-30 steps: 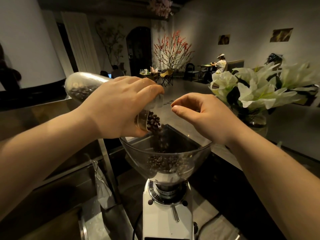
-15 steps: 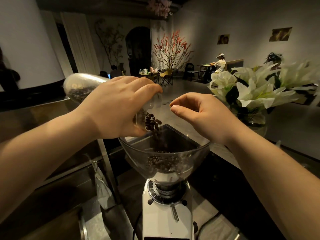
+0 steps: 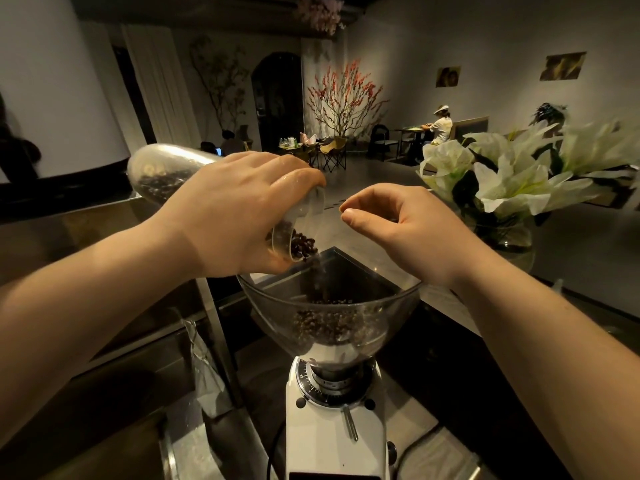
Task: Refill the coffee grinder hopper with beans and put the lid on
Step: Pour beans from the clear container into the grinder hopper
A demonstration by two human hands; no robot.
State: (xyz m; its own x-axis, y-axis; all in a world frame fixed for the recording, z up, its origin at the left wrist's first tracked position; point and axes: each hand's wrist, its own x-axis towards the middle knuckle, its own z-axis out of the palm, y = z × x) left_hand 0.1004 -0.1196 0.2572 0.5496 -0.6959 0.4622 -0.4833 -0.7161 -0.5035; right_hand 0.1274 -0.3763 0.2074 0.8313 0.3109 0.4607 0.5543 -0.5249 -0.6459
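Observation:
A white coffee grinder (image 3: pixel 334 427) stands in front of me, its clear hopper (image 3: pixel 394 303) open on top and holding a layer of beans (image 3: pixel 329 322). My left hand (image 3: pixel 239 213) grips a clear jar of beans (image 3: pixel 156 174), tilted mouth-down over the hopper's left rim; beans (image 3: pixel 303 245) sit at the jar's mouth and spill down. My right hand (image 3: pixel 398 226) hovers over the hopper's right rim, fingers curled with thumb and forefinger close together, holding nothing that I can see. No lid is in view.
A glass vase of white flowers (image 3: pixel 512 178) stands on the counter to the right, close behind my right forearm. A metal counter edge and post (image 3: pixel 214 327) run on the left. A person (image 3: pixel 440 126) sits at a far table.
More beans have dropped from the jar into the hopper, and the layer inside has risen a little. Both hands stay in nearly the same place.

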